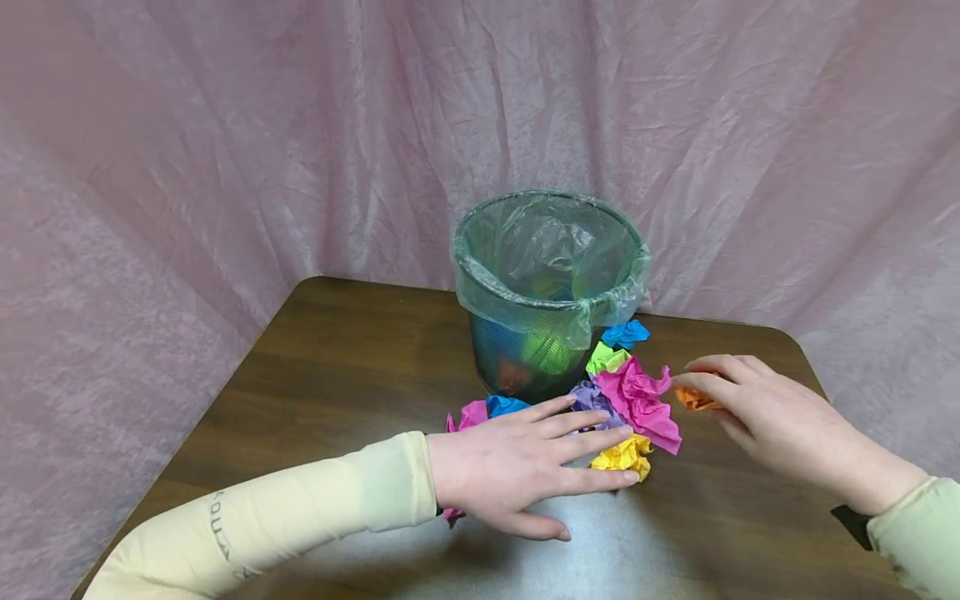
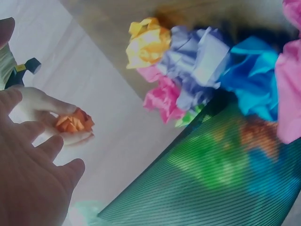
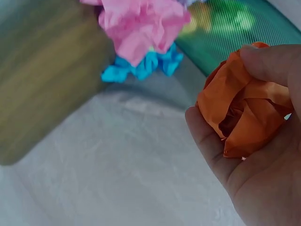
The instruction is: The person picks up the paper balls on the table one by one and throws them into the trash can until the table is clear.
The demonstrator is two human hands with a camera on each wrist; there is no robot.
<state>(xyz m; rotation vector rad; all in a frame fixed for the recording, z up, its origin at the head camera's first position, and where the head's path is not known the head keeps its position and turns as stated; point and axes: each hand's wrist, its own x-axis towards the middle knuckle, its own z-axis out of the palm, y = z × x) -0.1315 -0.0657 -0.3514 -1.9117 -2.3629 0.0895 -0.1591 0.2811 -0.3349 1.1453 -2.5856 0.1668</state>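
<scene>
My right hand point(image 1: 787, 408) grips a crumpled orange paper ball point(image 3: 249, 108) between thumb and fingers, to the right of the other paper. Spread out with straight fingers, my left hand point(image 1: 525, 467) is over the near side of the paper pile and holds nothing. Around its fingertips lie a yellow paper ball point(image 1: 624, 457), a purple one point(image 1: 596, 402) and a large magenta one point(image 1: 641, 404). Blue paper point(image 2: 254, 77) and pink paper point(image 2: 289, 89) sit by the bin, partly behind the left hand in the head view.
A mesh wastebasket point(image 1: 487, 358) with a clear liner stands behind the pile, with green, blue and orange-red paper showing through its wall. Green paper point(image 1: 606, 358) and blue paper point(image 1: 626, 334) lie at its right side. Pink curtains point(image 1: 375, 125) hang beyond the wooden table point(image 1: 337, 358).
</scene>
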